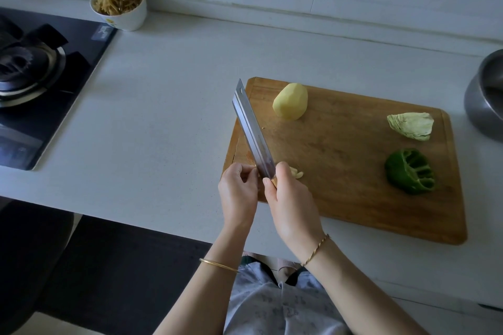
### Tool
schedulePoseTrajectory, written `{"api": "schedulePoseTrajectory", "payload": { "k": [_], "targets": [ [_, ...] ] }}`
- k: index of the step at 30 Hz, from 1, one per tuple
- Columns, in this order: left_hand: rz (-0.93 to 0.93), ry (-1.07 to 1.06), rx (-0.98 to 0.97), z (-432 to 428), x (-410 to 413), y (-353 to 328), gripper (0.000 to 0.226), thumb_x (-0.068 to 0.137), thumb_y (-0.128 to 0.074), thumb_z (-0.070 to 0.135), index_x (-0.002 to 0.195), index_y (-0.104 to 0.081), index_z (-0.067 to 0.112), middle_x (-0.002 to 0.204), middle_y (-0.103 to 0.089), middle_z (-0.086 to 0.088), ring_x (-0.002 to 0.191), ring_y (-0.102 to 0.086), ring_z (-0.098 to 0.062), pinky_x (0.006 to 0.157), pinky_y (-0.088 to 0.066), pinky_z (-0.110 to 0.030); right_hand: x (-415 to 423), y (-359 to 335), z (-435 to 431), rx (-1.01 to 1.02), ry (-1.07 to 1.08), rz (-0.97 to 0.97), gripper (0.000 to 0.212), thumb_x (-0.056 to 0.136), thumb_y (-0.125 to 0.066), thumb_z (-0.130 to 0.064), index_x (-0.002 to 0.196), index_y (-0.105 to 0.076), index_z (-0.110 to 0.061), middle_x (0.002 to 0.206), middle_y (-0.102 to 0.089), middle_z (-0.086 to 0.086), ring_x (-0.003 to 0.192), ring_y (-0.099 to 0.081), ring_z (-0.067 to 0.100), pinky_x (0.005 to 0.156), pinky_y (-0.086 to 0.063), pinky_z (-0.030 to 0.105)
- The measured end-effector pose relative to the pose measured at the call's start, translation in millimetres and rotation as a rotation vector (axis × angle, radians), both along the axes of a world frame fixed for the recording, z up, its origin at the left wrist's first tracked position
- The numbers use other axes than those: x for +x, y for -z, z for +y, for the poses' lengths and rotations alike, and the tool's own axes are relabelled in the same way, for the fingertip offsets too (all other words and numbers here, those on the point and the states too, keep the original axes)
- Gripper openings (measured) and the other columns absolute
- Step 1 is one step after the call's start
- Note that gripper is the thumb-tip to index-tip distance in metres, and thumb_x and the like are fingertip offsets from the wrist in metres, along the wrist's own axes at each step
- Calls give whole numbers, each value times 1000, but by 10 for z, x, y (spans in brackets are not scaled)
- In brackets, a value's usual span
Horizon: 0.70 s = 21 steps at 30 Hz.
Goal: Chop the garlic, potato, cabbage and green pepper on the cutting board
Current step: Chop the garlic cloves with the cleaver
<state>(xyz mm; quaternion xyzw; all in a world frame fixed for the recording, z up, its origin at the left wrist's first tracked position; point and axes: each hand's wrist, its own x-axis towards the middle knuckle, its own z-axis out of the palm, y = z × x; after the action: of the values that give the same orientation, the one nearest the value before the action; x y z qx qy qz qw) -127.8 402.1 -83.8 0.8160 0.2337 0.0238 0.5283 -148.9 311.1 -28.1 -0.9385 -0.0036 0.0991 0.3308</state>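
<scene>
Garlic lies at seven o'clock on the cutting board, just beside the right hand, which grips the cleaver by its handle. The left hand pinches a pale garlic piece at the blade. Potato sits at eleven, cabbage at two, green pepper at four.

The right hand holds a big knife over the board. The left hand curls beside the blade, near the garlic.

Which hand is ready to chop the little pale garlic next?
Right: the right hand grips the steel cleaver by its handle, with the pale garlic pieces right beside it; the left hand holds no knife.
</scene>
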Motion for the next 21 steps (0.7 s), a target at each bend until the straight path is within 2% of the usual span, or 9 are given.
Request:
{"api": "schedulePoseTrajectory", "payload": {
  "k": [6,11,16,21],
  "targets": [
    [-20,5,27,-22,-7,49,9,88,-63,10,81,-65,13,78,-64,3,74,-63,-19,67,-56,-38,-19,-2,-32,4,-3,-4,21,100,-42,-27,87,-30,-16,59,-35,-12,55,-44,17,43,-27,23],
    [-17,6,17,-26,-2,93,10,89,-63,12,79,-64,16,77,-64,3,72,-64,-22,64,-56,-45,-58,-9,-50,-11,-17,-10,19,100,-42,-27,89,-31,-17,62,-42,-7,58,-49,17,48,-37,28],
    [-30,9,39,-20,7,80,11,88,-64,11,77,-65,10,74,-64,0,70,-62,-21,63,-54,-46,-42,5,-24,-32,-10,-16,21,100,-42,-27,86,-30,-16,58,-34,-12,54,-42,17,41,-21,21],
    [-29,2,23,-17,4,56,12,88,-64,9,76,-66,9,73,-64,1,69,-62,-21,62,-54,-42,-27,13,-15,-27,-6,-2,23,100,-41,-27,85,-28,-15,59,-35,-9,56,-41,20,44,-23,27]
  ]
}}
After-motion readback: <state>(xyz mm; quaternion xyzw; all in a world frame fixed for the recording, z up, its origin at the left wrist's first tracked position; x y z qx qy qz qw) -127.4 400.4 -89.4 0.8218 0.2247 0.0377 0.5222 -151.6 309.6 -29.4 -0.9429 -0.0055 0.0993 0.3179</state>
